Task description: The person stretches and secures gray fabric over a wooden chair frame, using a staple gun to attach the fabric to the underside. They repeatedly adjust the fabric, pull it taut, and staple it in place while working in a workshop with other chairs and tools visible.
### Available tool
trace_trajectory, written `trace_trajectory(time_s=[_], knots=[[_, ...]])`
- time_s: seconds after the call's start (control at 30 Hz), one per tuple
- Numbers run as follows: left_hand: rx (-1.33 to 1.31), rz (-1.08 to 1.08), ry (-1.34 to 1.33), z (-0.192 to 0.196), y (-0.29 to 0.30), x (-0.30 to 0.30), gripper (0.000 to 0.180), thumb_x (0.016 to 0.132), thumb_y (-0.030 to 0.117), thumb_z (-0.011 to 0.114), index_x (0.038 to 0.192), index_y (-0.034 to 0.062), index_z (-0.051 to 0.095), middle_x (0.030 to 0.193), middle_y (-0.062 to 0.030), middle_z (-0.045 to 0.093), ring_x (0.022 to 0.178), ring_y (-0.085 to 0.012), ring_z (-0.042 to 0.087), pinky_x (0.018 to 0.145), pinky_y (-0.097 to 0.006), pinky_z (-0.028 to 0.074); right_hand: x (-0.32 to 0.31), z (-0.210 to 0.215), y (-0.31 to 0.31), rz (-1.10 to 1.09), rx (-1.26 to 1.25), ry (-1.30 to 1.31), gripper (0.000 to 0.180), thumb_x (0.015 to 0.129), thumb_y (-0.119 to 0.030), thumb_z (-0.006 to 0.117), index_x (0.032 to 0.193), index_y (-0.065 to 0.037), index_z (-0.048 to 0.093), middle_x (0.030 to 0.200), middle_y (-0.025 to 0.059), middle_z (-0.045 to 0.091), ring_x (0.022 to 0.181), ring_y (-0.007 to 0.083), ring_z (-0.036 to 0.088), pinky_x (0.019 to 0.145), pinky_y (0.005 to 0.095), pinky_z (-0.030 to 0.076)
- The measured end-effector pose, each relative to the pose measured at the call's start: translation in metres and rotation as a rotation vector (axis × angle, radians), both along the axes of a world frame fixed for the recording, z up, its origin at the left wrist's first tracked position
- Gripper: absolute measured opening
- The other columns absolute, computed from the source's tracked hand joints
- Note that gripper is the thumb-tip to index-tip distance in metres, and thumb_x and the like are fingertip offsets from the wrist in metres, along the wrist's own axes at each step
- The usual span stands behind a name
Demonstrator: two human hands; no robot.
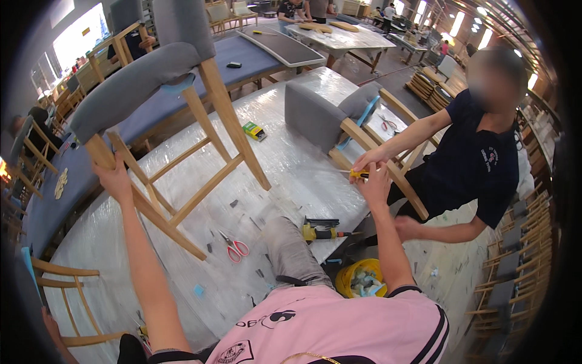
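Taking the plastic-covered table [291, 182] as my landmark, I see the grey chair [139, 79] tilted above its left part; I can't tell from here whether the leg ends touch it. My left hand [115, 179] is clamped on one wooden leg, just below the seat. Over the table's right edge, my right hand [377, 182] has its fingers closed on a yellow-handled tool [360, 174], thin shaft pointing left across the table. A co-worker's hand [368, 159] meets mine there; whose grip bears the weight I can't tell.

I make out lettering and a crest on the pink shirt [345, 321], and small pale print on the dark shirt [467, 136] of the co-worker, who stands off the table's right side. The green and yellow box [254, 131], toward the table's far side, is too small for me to read.

The grey chair pairs smooth, padded upholstery with straight, pale wooden legs and rails. A second chair [315, 115] of similar make lies tipped on the table's far right part, a blue strip along it. The table's film is glossy and wrinkled. Red-handled scissors [235, 250] lie on its near half; a yellow bucket [345, 282] of pale scraps stands beside its right edge.
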State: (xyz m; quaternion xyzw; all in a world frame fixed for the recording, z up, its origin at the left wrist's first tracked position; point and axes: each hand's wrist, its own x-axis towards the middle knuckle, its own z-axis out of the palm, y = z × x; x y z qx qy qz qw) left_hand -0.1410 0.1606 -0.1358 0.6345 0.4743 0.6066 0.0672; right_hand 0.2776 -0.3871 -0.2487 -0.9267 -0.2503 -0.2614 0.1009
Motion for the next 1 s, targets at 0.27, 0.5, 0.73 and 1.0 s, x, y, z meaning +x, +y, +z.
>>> trace_trajectory(time_s=[0.27, 0.5, 0.73, 1.0], knots=[[0.01, -0.066, -0.07, 0.001, -0.005, 0.002, 0.07, 0.091, 0.037, 0.078, 0.142, 0.0014, 0.045, 0.126, -0.0281, 0.066, 0.114, -0.0458, 0.065, 0.096, -0.047, 0.051, 0.021, 0.01, 0.021, 0.199, 0.123, 0.344, 0.044, 0.089, -0.03, 0.076, 0.123, -0.005, 0.064, 0.116, 0.0187, 0.065, 0.105, 0.0381, 0.069, 0.087, 0.0469, 0.056], [0.036, -0.006, -0.003, -0.009, 0.006, -0.011, 0.07, 0.091, 0.034, 0.079, 0.141, -0.0003, 0.046, 0.126, -0.0277, 0.065, 0.113, -0.0446, 0.065, 0.097, -0.046, 0.051, -0.05, 0.032, 0.067, 0.598, 0.805, 0.767, 0.024, 0.096, -0.013, 0.075, 0.111, 0.002, 0.065, 0.09, 0.0054, 0.071, 0.075, 0.0091, 0.069, 0.064, 0.0238, 0.055], [-0.012, -0.162, -0.108, -0.01, -0.013, -0.005, 0.068, 0.09, 0.022, 0.078, 0.142, -0.0003, 0.042, 0.129, -0.026, 0.063, 0.116, -0.0424, 0.064, 0.099, -0.045, 0.049, -0.076, 0.062, 0.153, 0.852, 0.931, 0.935, 0.032, 0.092, -0.006, 0.077, 0.117, 0.002, 0.058, 0.094, 0.0087, 0.073, 0.075, 0.0117, 0.07, 0.066, 0.0271, 0.059], [-0.052, -0.144, -0.131, 0.001, -0.053, -0.017, 0.065, 0.092, 0.017, 0.075, 0.145, 0.0007, 0.04, 0.13, -0.0248, 0.062, 0.115, -0.0389, 0.064, 0.099, -0.044, 0.049, -0.07, 0.218, 0.234, 1.274, 1.243, 0.22, 0.034, 0.099, -0.003, 0.068, 0.124, -0.004, 0.045, 0.123, 0.0165, 0.064, 0.101, 0.0188, 0.067, 0.086, 0.0309, 0.058]])
